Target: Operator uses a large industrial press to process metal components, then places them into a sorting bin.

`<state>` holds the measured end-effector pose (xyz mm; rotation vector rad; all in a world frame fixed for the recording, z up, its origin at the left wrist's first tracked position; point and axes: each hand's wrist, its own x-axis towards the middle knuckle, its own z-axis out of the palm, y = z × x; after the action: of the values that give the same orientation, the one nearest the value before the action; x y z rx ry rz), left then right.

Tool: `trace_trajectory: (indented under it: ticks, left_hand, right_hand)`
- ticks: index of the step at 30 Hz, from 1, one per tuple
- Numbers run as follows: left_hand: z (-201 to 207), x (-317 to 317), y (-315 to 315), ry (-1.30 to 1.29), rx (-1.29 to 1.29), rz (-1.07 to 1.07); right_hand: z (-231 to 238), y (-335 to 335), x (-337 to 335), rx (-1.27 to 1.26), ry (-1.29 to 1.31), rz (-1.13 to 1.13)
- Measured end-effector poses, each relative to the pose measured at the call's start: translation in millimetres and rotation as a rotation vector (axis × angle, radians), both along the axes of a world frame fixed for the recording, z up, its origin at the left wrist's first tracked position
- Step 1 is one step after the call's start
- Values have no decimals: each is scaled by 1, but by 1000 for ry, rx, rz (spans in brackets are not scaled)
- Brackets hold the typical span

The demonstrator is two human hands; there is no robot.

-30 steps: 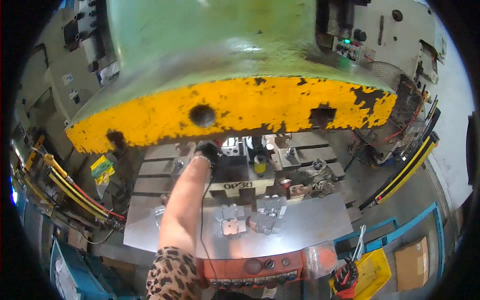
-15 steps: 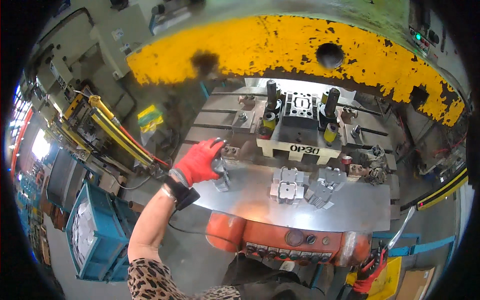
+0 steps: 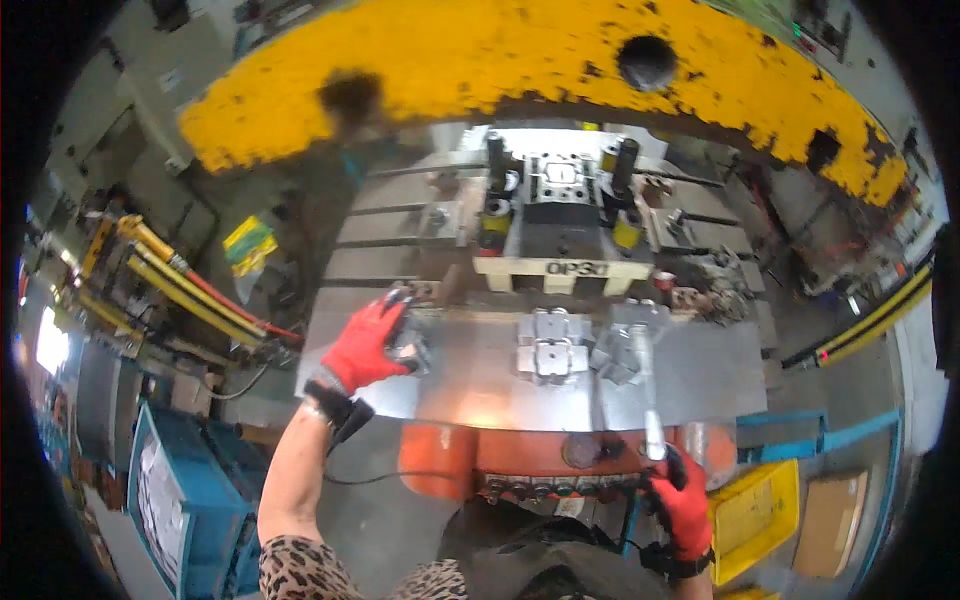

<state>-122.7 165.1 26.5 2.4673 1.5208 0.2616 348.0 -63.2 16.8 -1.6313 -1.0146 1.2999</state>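
My left hand [image 3: 367,343], in a red glove with dark fingertips, is at the left of the smooth metal plate. Its fingers curl round a small grey metal part [image 3: 412,352], partly hidden by the glove. My right hand [image 3: 684,503], also red-gloved, is closed round the lower end of a long, pale rod-like tool [image 3: 648,395], blurred by motion. The tool points away from me across the plate's front edge. Stamped metal parts [image 3: 553,347] lie in the middle of the plate, with more grey parts [image 3: 617,352] just right of them, partly behind the tool.
A die block [image 3: 562,235] with dark guide posts stands beyond the plate. Above it spans a chipped yellow press beam [image 3: 480,65]. An orange control panel [image 3: 437,455] fronts the plate. A blue bin [image 3: 160,500] stands left, a yellow crate [image 3: 760,515] right.
My right hand has come in from the lower right, swinging the tool leftward over the plate edge. My left hand stays at the metal part. The whole view has shifted.
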Motion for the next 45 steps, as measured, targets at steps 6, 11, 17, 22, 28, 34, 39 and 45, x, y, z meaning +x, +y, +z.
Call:
trace_trajectory:
  ticks: [6, 11, 17, 22, 28, 34, 39, 45]
  left_hand:
    - [12, 35, -32, -111, 339, 27]
    - [0, 79, -57, -393, 413, 43]
    - [-38, 128, -44, -924, -274, 137]
    - [-45, 136, -20, -1555, -890, 193]
    - [-19, 136, 12, -1324, -727, 170]
    - [21, 123, 12, -1222, -706, 98]
    - [35, 80, -27, -1154, -471, 110]
    - [11, 14, -65, -1340, -354, 371]
  right_hand:
    - [18, 15, -31, 115, -284, 266]
    - [28, 16, -42, 83, -438, 304]
    - [41, 9, -36, 158, -269, 224]
    - [29, 20, -42, 183, -143, 248]
    - [29, 59, -40, 69, 209, 209]
    - [21, 153, -39, 338, 228, -48]
    - [10, 251, -41, 701, -155, 29]
    - [12, 284, -62, 352, 292, -66]
